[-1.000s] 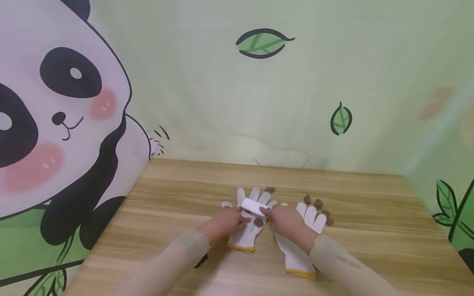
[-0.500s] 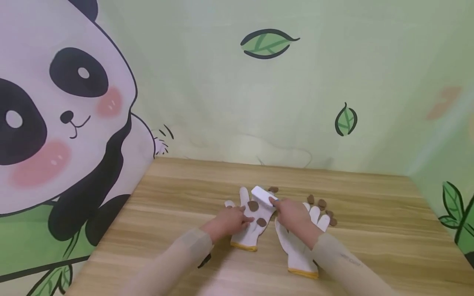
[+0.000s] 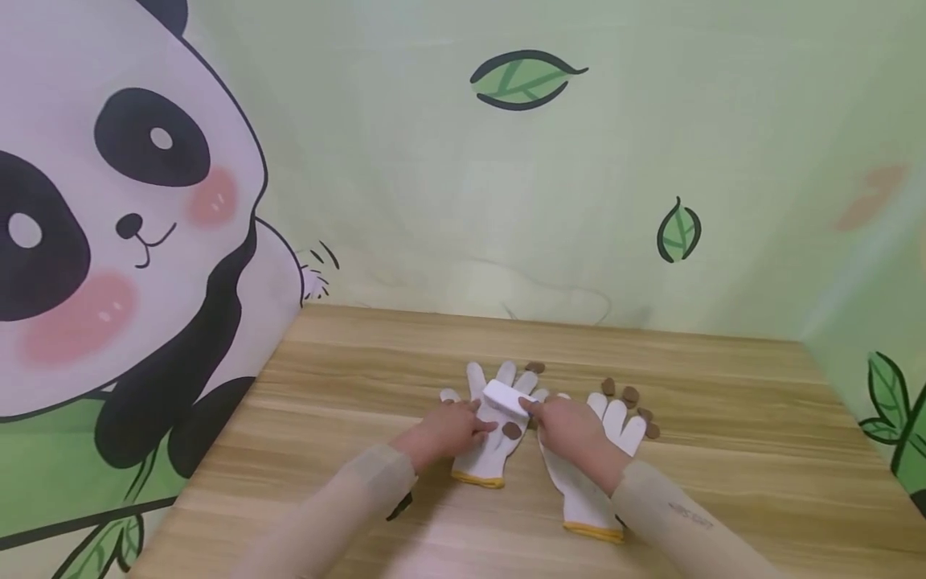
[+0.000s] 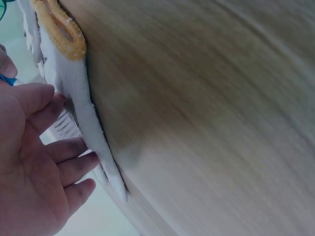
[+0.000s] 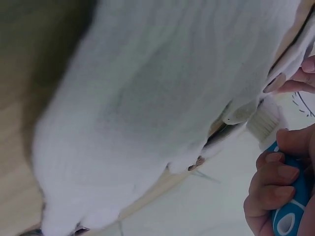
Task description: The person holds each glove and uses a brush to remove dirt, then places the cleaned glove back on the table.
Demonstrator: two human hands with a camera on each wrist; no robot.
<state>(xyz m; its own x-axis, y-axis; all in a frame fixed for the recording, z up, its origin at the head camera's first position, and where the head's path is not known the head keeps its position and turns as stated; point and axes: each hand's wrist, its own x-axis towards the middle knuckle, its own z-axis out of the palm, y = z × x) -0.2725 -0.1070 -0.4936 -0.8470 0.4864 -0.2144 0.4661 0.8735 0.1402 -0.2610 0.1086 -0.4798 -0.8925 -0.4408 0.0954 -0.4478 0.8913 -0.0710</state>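
A white knit glove with a yellow cuff point(image 3: 477, 466) lies flat on the wooden table, fingers pointing away. My left hand point(image 3: 450, 429) rests on its left side, fingers extended and touching the fabric in the left wrist view. My right hand point(image 5: 275, 191) grips the blue handle of a scrub brush point(image 5: 290, 211). The brush's white head point(image 3: 509, 398) lies across the glove at the base of the fingers, bristles down. A flat brown piece point(image 3: 511, 431) shows on the palm below the brush. Under my right forearm lies a second white glove point(image 3: 589, 507), partly hidden.
Several flat brown pieces point(image 3: 631, 395) lie by the second glove's fingertips. Another brown piece point(image 3: 535, 367) is beyond the first glove's fingers. The wooden table point(image 3: 325, 386) meets a printed panda backdrop point(image 3: 405, 201) at its far edge.
The brush went up and right toward the glove's fingers, uncovering a second brown piece, then came back down left over it. My left hand stays on the glove.
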